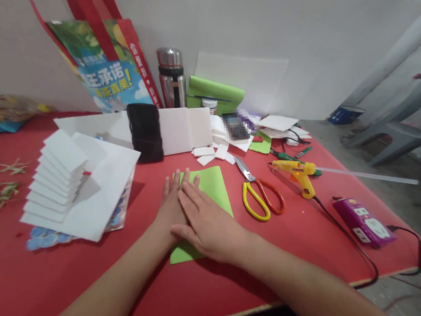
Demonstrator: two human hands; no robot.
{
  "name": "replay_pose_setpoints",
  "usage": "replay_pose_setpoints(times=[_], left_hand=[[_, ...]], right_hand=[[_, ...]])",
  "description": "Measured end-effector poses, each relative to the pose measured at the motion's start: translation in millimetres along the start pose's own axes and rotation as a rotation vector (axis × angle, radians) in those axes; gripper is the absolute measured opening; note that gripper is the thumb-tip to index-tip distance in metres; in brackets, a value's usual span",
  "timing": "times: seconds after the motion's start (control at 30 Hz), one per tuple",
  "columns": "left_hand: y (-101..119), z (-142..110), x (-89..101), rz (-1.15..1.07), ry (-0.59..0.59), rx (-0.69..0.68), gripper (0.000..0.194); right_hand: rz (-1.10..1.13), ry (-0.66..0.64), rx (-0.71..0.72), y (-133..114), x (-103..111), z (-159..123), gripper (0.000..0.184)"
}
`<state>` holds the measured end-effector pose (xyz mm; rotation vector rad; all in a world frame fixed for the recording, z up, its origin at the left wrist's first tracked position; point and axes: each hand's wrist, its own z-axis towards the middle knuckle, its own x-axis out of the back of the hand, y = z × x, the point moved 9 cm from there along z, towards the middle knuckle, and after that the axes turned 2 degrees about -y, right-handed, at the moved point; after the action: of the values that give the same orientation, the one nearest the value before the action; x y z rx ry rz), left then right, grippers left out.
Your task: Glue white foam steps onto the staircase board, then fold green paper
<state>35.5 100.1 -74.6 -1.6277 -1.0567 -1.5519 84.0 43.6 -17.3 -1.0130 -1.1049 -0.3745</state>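
Green sheet lies flat on the red tabletop, directly under both hands, its long axis running away from the person. The right hand crosses over the left hand, which is nearer the sheet. Left fingers are slightly spread; right fingers lie close together, thumb apart. More green shows to their right, towards the scissors, just beside the sheet.

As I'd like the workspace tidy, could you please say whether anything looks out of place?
Nothing looks spilled or broken. The yellow glue gun lies on its side on the red table, and its long glue stick seems to jut past the edge, where it might catch.
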Motion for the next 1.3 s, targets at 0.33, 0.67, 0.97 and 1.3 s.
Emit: replay_pose_setpoints(times=[0.33,0.67,0.97,1.3], left_hand=[[4,1,-0.8,-0.004,-0.005,0.006,0.077],[3,1,1.3,-0.022,-0.024,0.017,0.076],[4,-2,7.3,-0.029,0.049,0.037,0.066],[8,-3,14.8,-0.014,0.071,0.028,0.066]], right_hand=[[0.024,-0.064,-0.205,40,-4,13,0.100],[-0.034,-0.043,-0.228,43,-7,10,0.102],[-0.158,-0.007,-0.294,74,-2,7,0.105],[-0.350,-0.054,-0.411,105,6,-1,0.096]])
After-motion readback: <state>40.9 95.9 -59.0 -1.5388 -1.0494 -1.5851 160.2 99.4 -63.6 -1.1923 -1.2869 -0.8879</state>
